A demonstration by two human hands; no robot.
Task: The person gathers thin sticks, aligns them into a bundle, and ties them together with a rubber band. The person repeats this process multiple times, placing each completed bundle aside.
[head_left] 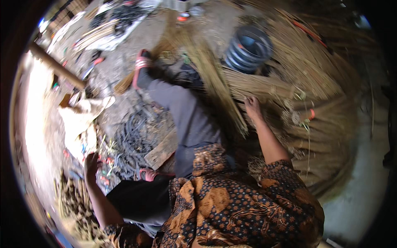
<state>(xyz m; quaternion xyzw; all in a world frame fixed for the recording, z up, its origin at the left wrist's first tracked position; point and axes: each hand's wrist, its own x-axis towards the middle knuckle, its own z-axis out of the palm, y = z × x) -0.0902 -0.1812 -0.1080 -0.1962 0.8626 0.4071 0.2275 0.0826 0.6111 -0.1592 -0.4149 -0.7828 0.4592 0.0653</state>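
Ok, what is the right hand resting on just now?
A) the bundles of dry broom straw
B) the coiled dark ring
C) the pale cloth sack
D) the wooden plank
A: the right hand lies with fingers spread on the bundles of dry broom straw, apart from the coiled dark ring beyond it.

The right hand [252,106] lies on the straw bundles [289,99], its fingertips sunk among the stalks, so whether it grips any is unclear; the left hand [92,163] blurs against small bright scraps [105,169] too tiny to identify, and the patterned sleeve [248,206] runs off the lower edge
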